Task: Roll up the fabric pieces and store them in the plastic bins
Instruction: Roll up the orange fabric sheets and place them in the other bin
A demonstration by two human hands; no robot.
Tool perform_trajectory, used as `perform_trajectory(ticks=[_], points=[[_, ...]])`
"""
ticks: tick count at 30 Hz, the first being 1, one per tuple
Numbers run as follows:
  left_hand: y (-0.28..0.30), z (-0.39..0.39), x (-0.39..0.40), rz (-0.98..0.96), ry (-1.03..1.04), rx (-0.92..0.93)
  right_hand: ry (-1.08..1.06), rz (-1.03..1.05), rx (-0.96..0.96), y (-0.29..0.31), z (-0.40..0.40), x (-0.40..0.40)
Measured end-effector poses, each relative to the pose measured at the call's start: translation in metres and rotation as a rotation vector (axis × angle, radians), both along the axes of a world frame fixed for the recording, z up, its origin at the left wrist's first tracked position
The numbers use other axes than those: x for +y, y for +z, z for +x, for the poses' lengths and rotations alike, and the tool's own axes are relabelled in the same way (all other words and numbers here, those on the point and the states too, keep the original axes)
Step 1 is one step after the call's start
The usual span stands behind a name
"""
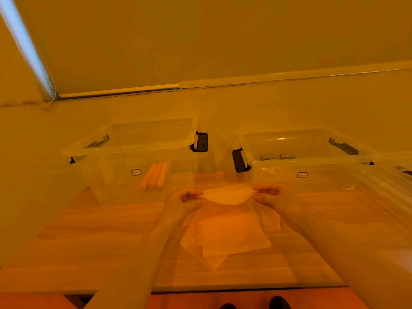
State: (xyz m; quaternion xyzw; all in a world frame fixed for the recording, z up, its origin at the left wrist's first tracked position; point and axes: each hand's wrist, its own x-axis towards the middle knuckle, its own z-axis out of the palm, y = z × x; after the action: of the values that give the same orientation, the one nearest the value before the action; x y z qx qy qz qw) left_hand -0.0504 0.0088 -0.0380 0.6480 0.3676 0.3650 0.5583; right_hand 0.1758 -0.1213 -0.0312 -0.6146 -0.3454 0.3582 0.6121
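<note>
A pale fabric piece (pixel 228 196) hangs stretched between my two hands above the table. My left hand (pixel 186 198) pinches its left corner and my right hand (pixel 270 194) pinches its right corner. Below it a loose pile of fabric pieces (pixel 229 237) lies on the wooden table. Two clear plastic bins stand behind. The left bin (pixel 133 148) holds three rolled orange fabric pieces (pixel 153 178). In the right bin (pixel 307 159) lie grey-blue rolls (pixel 277 157).
Each bin has black clip handles (pixel 200 142) at its ends. The wooden table (pixel 100 241) ends at a front edge near the bottom of the view. A wall rises right behind the bins. Another clear plastic part lies at the far right (pixel 392 181).
</note>
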Motion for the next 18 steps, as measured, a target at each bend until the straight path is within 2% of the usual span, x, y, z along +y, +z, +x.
perform_trajectory(ticks=[4,7,13,18], points=[[-0.009,0.013,0.012,-0.045,0.024,-0.078,-0.014,0.004,0.013,-0.003,0.004,0.01],[-0.012,0.02,0.02,-0.076,0.071,-0.101,-0.04,-0.029,-0.053,-0.01,0.008,0.018],[-0.027,0.032,0.032,-0.221,0.129,-0.176,-0.055,-0.062,-0.086,-0.027,0.014,0.037],[-0.036,0.036,0.035,-0.151,0.164,-0.135,-0.091,-0.015,-0.069,-0.036,0.014,0.048]])
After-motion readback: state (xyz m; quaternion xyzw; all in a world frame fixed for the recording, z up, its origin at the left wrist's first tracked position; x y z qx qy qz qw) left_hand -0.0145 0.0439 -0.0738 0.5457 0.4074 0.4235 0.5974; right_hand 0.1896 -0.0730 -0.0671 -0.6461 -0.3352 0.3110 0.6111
